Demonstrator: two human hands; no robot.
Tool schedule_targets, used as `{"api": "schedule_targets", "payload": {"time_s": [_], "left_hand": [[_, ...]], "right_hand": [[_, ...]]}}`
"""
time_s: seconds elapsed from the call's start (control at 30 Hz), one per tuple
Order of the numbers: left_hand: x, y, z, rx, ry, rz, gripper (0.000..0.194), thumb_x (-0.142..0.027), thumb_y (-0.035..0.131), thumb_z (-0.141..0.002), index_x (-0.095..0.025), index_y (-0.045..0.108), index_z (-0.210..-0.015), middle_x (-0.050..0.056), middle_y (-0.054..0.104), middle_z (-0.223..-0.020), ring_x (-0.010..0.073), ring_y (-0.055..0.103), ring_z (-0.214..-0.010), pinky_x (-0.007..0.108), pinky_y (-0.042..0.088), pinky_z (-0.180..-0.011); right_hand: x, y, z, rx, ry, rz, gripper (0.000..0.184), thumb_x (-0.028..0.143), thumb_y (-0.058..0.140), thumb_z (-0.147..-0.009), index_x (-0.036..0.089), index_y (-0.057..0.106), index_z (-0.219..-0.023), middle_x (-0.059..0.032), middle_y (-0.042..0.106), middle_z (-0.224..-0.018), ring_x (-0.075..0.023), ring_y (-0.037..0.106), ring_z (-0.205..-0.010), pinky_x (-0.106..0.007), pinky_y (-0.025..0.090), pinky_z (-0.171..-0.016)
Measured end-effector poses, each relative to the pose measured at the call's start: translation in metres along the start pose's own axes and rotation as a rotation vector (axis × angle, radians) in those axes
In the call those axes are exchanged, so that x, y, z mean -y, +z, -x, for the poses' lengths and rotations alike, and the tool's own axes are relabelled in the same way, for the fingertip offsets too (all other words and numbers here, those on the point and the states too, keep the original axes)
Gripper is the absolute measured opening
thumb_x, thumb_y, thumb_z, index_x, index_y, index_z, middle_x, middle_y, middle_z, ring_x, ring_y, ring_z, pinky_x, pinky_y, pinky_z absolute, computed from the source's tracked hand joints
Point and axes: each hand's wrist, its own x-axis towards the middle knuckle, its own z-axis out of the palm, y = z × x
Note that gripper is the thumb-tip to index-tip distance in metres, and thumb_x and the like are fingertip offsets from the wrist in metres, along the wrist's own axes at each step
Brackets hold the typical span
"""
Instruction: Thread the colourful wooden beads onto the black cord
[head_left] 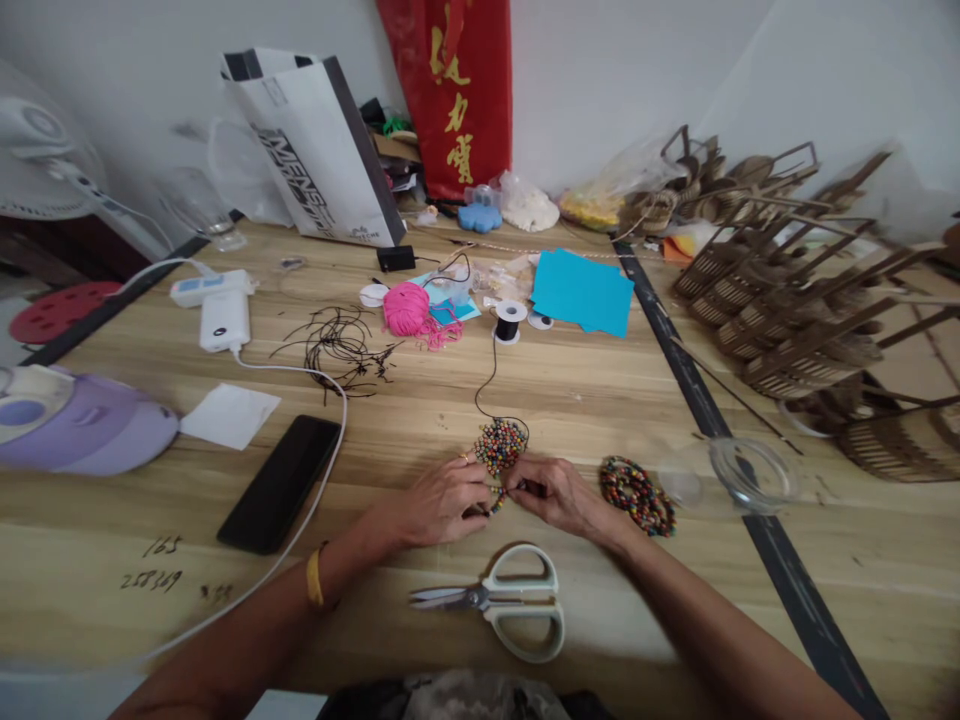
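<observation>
My left hand is closed, its fingertips pinching the end of a short strand of colourful beads. Facing it, my right hand pinches at the other side of that strand, where the dark cord seems to be; the exact grip is too small to see. Just beyond both hands lies a pile of multicoloured beads. A thin black cord runs past the pile from a white spool of black cord. Finished-looking bead strings are coiled right of my right hand. Scissors lie in front, blades leftward.
A black phone and a white charging cable lie left. Cut black cords, pink yarn and blue sheets are farther back. Small woven baskets crowd the right, near a clear round container.
</observation>
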Motion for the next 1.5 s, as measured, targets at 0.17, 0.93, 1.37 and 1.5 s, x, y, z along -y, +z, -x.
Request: {"api": "schedule_targets", "payload": {"time_s": [0.17, 0.93, 1.37, 1.5], "left_hand": [[-0.002, 0.001, 0.0, -0.014, 0.018, -0.009, 0.007, -0.023, 0.061, -0.082, -0.018, 0.065, -0.078, 0.003, 0.062, -0.081, 0.0179, 0.057, -0.082, 0.031, 0.039, -0.086], [-0.012, 0.003, -0.003, -0.092, -0.041, -0.023, 0.01, -0.024, 0.06, -0.084, -0.018, 0.061, -0.076, 0.002, 0.058, -0.08, 0.016, 0.054, -0.08, 0.028, 0.04, -0.08], [-0.01, 0.003, -0.003, -0.09, -0.018, -0.002, 0.011, -0.02, 0.056, -0.086, -0.017, 0.062, -0.078, 0.003, 0.058, -0.082, 0.016, 0.054, -0.082, 0.029, 0.04, -0.084], [-0.008, 0.005, -0.002, -0.091, -0.023, 0.002, 0.01, -0.021, 0.055, -0.087, -0.017, 0.063, -0.081, 0.003, 0.059, -0.084, 0.0166, 0.054, -0.084, 0.03, 0.04, -0.086]], "right_hand": [[0.001, -0.001, -0.001, -0.003, -0.005, 0.0, 0.011, 0.014, 0.054, -0.085, 0.016, 0.062, -0.078, -0.0009, 0.059, -0.072, -0.0109, 0.052, -0.061, -0.02, 0.038, -0.057], [0.0, 0.0, 0.0, -0.007, -0.009, -0.007, 0.01, 0.012, 0.054, -0.084, 0.016, 0.061, -0.079, -0.0008, 0.059, -0.072, -0.0108, 0.052, -0.061, -0.02, 0.038, -0.057], [0.001, -0.001, -0.001, -0.002, -0.01, 0.002, 0.011, 0.014, 0.054, -0.085, 0.016, 0.061, -0.077, -0.001, 0.058, -0.072, -0.0114, 0.052, -0.063, -0.021, 0.038, -0.058], [-0.001, -0.001, -0.001, 0.002, -0.029, 0.004, 0.011, 0.014, 0.054, -0.086, 0.016, 0.062, -0.078, -0.0012, 0.059, -0.073, -0.0113, 0.052, -0.063, -0.021, 0.038, -0.058]]}}
